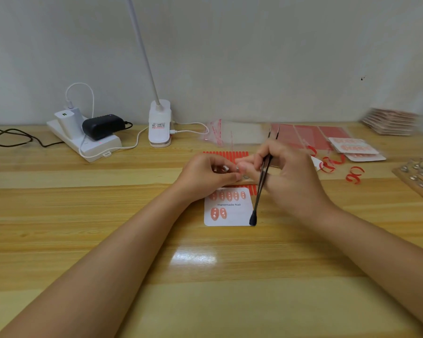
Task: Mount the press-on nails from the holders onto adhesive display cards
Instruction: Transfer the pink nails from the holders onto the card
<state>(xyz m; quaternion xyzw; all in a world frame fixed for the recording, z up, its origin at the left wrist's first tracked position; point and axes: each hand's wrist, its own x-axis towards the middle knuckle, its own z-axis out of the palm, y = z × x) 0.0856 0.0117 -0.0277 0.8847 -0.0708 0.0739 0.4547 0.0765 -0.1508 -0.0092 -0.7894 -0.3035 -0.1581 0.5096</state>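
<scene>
A white display card point(232, 217) printed "Handmade Nail" lies on the wooden table in front of me. Several pink nails point(228, 196) sit in its top row and two in its bottom row. My left hand point(206, 175) and my right hand point(288, 172) meet just beyond the card, fingertips pinching a small clear holder point(245, 177) between them. Black tweezers point(260, 189) are tucked in my right hand, their rounded end pointing down over the card's right corner. Whether a nail is on the holder is hidden by my fingers.
A red-striped adhesive sheet point(226, 156) lies under my hands. Red sheets point(310, 137), finished cards point(357, 148), a card stack point(390, 121) and curled red strips point(354, 175) lie to the right. A wooden board of holders point(419, 179) is far right. Lamp base point(159, 124), power strip point(83, 135).
</scene>
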